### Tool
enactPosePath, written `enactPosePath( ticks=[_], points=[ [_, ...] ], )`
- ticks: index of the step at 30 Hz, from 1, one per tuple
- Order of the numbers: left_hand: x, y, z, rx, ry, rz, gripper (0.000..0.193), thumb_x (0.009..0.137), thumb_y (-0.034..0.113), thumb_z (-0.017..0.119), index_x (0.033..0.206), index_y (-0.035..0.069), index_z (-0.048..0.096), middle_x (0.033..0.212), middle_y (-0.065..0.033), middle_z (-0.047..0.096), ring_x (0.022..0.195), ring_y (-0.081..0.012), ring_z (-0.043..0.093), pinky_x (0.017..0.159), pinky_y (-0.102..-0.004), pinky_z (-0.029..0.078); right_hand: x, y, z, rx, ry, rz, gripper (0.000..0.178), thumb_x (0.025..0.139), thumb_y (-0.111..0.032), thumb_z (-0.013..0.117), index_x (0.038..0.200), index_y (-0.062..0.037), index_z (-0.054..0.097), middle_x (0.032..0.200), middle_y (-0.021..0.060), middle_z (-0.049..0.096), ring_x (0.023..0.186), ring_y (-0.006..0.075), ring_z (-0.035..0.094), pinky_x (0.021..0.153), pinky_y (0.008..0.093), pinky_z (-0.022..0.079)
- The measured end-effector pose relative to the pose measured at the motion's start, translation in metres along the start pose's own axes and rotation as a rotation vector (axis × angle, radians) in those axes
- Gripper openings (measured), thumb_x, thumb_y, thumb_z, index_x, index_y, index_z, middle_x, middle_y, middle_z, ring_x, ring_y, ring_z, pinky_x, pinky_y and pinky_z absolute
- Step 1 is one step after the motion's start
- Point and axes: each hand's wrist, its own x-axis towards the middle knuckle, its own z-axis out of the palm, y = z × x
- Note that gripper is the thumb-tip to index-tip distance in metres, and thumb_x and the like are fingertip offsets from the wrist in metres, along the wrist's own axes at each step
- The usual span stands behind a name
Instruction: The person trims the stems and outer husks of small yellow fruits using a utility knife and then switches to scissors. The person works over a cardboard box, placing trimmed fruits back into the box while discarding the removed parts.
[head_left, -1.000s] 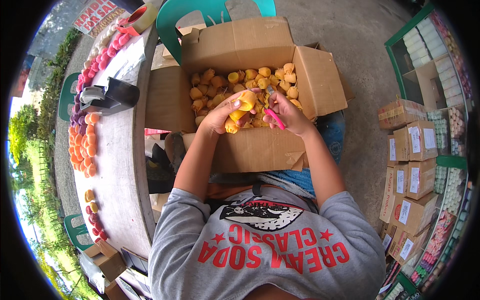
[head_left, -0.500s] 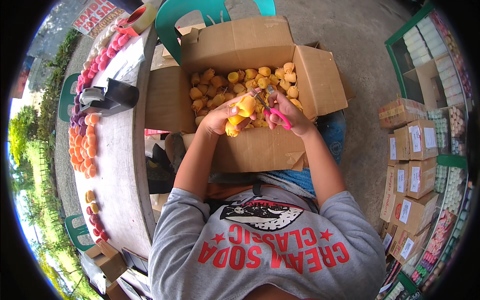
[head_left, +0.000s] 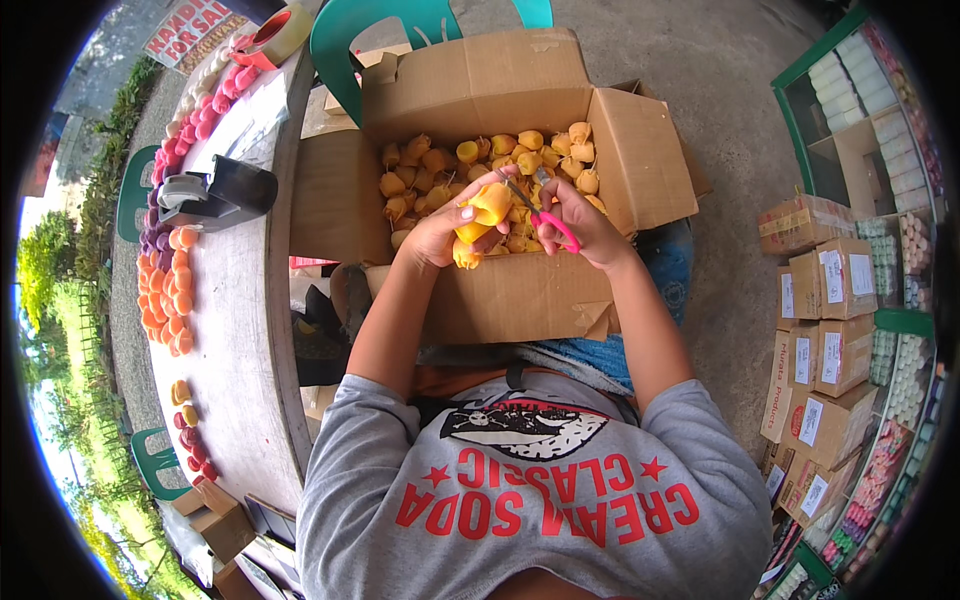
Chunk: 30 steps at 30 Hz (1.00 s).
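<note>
My left hand [head_left: 441, 236] is closed around a few yellow rose-shaped candles [head_left: 490, 204], bunched over the near side of the open cardboard box. Pink-handled scissors [head_left: 556, 227] are in my right hand [head_left: 592, 232], with fingers at the handle loops. Their blades point up and left, close beside the held candles and left fingertips. Whether the blades touch a wick is too small to tell. Below both hands, the cardboard box [head_left: 478, 92] holds many more yellow-orange candles [head_left: 437, 161], some with thin wicks showing. My fingers partly hide the held candles.
At left, a white table [head_left: 235, 340] bears rows of coloured candles [head_left: 165, 290], a black tape dispenser [head_left: 218, 195] and a tape roll [head_left: 275, 38]. A teal chair [head_left: 360, 40] stands behind the box. Stacked cartons [head_left: 830, 350] and stocked shelves [head_left: 905, 210] line the right.
The scissors have turned and shifted slightly in my right hand. The candles in my left hand have tilted a little; both hands keep their hold.
</note>
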Motion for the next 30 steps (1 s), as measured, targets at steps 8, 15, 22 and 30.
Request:
enactPosePath(
  ticks=[8,15,22,30],
  points=[
    [0.000,-0.001,-0.002,-0.010,0.028,-0.033,0.089,0.071,0.040,0.073,0.140,0.005,0.030,0.084,-0.0086,0.062,0.049,-0.0106,0.049,0.047,-0.0209,0.039,0.001,0.002,0.000,0.031,-0.006,-0.041,0.040,0.083,-0.030,0.072,0.096,-0.0102,0.040,0.067,-0.0016,0.053,0.056,0.0064,0.051,0.051,0.0195,0.037],
    [0.001,-0.001,-0.002,0.032,0.028,-0.066,0.082,0.073,0.038,0.073,0.137,0.004,0.036,0.087,-0.0081,0.061,0.054,-0.0094,0.050,0.050,-0.0194,0.041,0.003,0.003,0.001,-0.003,0.000,-0.034,0.045,0.082,-0.035,0.073,0.097,-0.0092,0.039,0.067,-0.0012,0.053,0.058,0.0071,0.052,0.052,0.0202,0.038],
    [0.002,0.002,0.006,0.101,0.080,-0.058,0.071,0.075,0.027,0.071,0.134,0.004,0.039,0.090,-0.0072,0.062,0.057,-0.0082,0.049,0.054,-0.0189,0.042,0.002,-0.001,0.001,0.004,0.017,-0.012,0.053,0.076,-0.044,0.075,0.096,-0.0124,0.037,0.065,-0.0013,0.051,0.056,0.0075,0.051,0.054,0.0208,0.039],
    [0.001,0.000,0.007,0.133,0.111,-0.046,0.068,0.075,0.022,0.071,0.134,0.004,0.041,0.092,-0.0094,0.062,0.058,-0.0080,0.048,0.057,-0.0193,0.042,0.000,-0.001,0.000,0.070,0.014,-0.025,0.050,0.077,-0.037,0.077,0.094,-0.0122,0.037,0.064,-0.0024,0.050,0.053,0.0075,0.050,0.051,0.0209,0.038]
  ],
)
